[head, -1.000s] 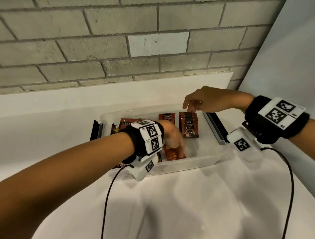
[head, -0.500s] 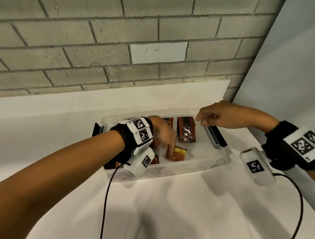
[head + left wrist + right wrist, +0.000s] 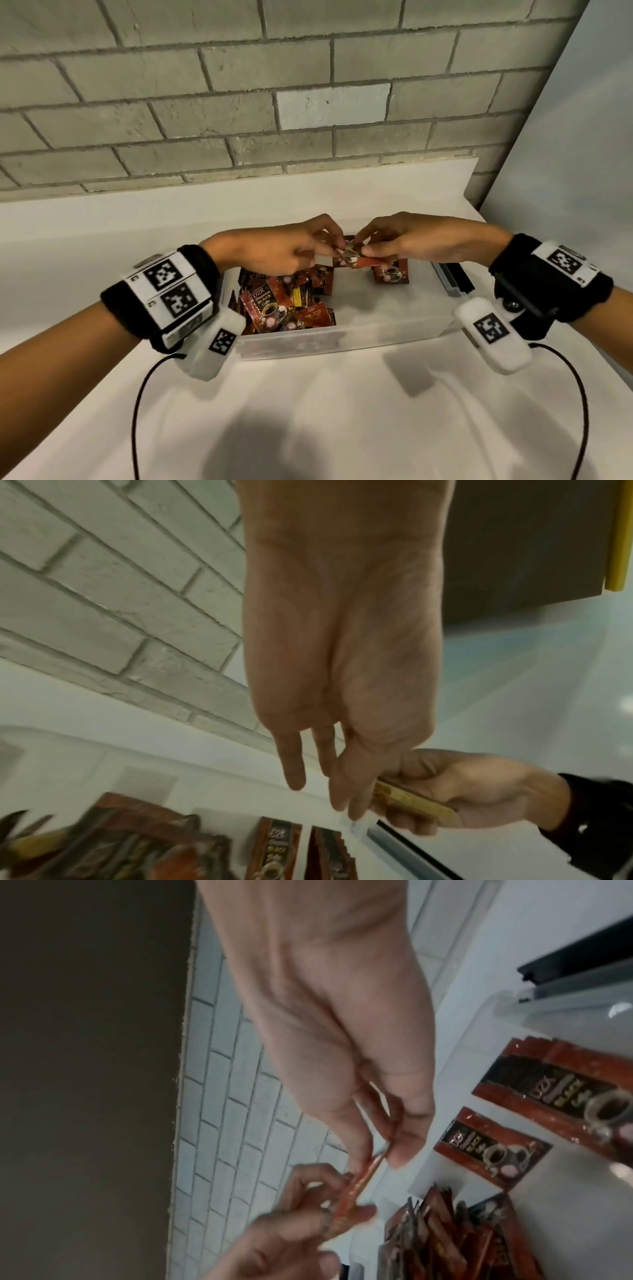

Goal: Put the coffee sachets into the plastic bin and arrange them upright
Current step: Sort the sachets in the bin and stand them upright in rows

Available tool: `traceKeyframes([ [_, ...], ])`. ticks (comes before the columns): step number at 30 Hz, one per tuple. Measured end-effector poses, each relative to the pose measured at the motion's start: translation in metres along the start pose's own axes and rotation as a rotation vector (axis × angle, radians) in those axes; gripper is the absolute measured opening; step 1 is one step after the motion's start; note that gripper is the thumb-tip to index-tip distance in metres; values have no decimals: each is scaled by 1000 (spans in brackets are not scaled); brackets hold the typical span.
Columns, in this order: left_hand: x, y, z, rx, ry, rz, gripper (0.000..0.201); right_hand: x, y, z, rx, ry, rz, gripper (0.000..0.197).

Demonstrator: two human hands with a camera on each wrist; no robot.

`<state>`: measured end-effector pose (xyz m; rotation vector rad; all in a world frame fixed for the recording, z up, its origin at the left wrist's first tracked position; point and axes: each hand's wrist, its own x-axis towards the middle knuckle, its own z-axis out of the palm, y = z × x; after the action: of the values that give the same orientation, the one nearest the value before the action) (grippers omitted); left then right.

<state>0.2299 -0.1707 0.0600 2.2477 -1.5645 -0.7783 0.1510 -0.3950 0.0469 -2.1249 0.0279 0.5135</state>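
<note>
Head view: left hand (image 3: 274, 250) and right hand (image 3: 418, 243) pinch one sachet (image 3: 356, 260).

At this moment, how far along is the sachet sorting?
Done: a small upright row of sachets stands at the right of the plastic bin. In hand: left hand and right hand both pinch one sachet above it. Left: the jumbled pile at the bin's left.

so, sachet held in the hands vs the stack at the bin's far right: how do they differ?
The held sachet is in the air above the bin, pinched by both the left hand and the right hand; the far-right stack stands inside the bin, untouched. The held sachet lies roughly level; the stack stands upright. One sachet against several. Both carry the same red-brown coffee print.
</note>
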Motion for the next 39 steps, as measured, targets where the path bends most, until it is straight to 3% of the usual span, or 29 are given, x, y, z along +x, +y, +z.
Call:
traceKeyframes([
  [4, -13, -21, 16, 44, -24, -143, 28, 6, -1, 0, 59, 108, 16, 29],
  [9, -3, -26, 37, 186, -136, -177, 40, 12, 4, 8, 30, 110, 72, 22],
  [14, 13, -25, 45, 224, -123, -182, 24, 12, 3, 17, 63, 112, 93, 29],
  [19, -3, -22, 21, 10, 121, -162, 11, 6, -2, 18, 95, 130, 111, 23],
  [22, -22, -16, 8, -48, 444, -99, 8, 3, -5, 19, 210, 157, 125, 24],
  [25, -39, -7, 14, 79, 807, 113, 12, 0, -10, 26, 363, 143, 104, 30],
  [27, -47, -1, 26, 281, 933, 208, 18, -3, -16, 34, 461, 113, 51, 29],
  [31, -55, -1, 53, 573, 1010, 275, 20, -6, -25, 52, 644, 98, -48, 17],
  [36, -63, -7, 70, 669, 928, 273, 21, -10, -33, 61, 732, 53, -114, 32],
  [38, -66, -7, 72, 673, 899, 251, 24, -10, -34, 62, 678, 54, -154, 42],
  [39, -66, -8, 73, 666, 884, 241, 25, -10, -33, 63, 639, 67, -175, 39],
])
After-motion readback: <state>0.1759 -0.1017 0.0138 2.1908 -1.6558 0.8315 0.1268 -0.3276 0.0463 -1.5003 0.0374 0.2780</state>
